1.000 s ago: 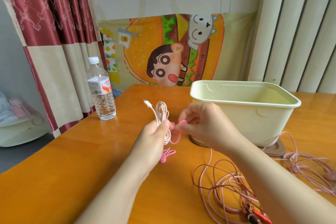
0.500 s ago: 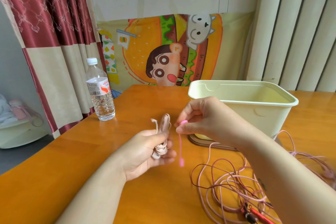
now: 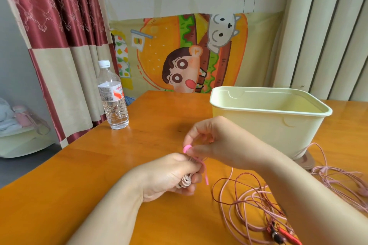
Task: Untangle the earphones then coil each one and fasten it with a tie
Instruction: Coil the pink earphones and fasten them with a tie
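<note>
Head: coiled earphone [image 3: 186, 182] in left grip [image 3: 169, 175], tie [image 3: 187, 148] in right grip [image 3: 215, 141].

This looks like a lived-in room of a home: satin red-and-beige curtains [image 3: 59, 45] hang at the left, a cartoon burger cloth [image 3: 189, 55] covers the wall, and a glossy wooden worktop [image 3: 79, 185] carries a water bottle [image 3: 113, 97] and a pale plastic tub [image 3: 258, 125]. Soft toys sit on a low shelf [image 3: 20, 141] beside it.

Pink tie [image 3: 187, 148], orange table [image 3: 83, 175], pale green tub [image 3: 258, 125], red-and-beige curtain [image 3: 59, 36]
</note>
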`<state>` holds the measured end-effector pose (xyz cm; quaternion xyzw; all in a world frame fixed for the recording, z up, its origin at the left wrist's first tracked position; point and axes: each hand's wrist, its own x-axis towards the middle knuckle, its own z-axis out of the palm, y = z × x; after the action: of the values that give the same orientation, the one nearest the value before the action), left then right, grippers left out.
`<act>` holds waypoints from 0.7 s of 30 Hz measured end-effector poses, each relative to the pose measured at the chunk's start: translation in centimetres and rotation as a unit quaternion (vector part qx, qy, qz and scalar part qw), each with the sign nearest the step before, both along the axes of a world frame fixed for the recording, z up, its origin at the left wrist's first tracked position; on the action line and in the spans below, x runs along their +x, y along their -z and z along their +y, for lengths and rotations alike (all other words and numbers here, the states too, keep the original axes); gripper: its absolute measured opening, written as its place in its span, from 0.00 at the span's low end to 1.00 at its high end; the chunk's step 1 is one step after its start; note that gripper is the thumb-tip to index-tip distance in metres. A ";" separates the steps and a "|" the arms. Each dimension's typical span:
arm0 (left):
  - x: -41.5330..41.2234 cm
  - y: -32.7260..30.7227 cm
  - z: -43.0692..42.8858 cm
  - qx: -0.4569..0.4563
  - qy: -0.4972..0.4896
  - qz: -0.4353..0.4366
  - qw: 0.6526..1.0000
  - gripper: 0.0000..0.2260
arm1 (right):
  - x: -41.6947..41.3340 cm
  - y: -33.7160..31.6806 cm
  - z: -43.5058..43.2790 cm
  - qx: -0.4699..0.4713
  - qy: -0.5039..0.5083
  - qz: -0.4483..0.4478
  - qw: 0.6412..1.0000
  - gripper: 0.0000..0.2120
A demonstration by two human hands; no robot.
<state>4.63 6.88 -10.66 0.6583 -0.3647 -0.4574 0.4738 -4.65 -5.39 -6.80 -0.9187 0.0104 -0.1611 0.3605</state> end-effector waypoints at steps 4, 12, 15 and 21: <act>0.1 -0.3 0.0 -0.005 0.013 0.058 0.998 0.06 | 0.5 0.7 -0.1 0.020 -0.002 -0.010 1.000 0.03; 0.2 -0.4 0.1 -0.020 0.007 0.026 0.999 0.12 | 0.5 1.3 -0.8 0.169 -0.012 0.042 0.985 0.10; 0.1 -0.5 0.2 -0.020 0.020 -0.008 1.000 0.11 | 0.0 1.0 -1.4 0.166 -0.012 0.122 0.978 0.14; -0.3 -0.7 0.3 -0.009 0.024 -0.016 1.000 0.11 | -0.9 0.8 -2.1 0.190 -0.049 0.196 0.961 0.08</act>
<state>4.33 7.18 -9.99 0.6524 -0.3922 -0.4547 0.4624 -5.55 -7.53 -7.59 -0.8463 0.0660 0.0447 0.5267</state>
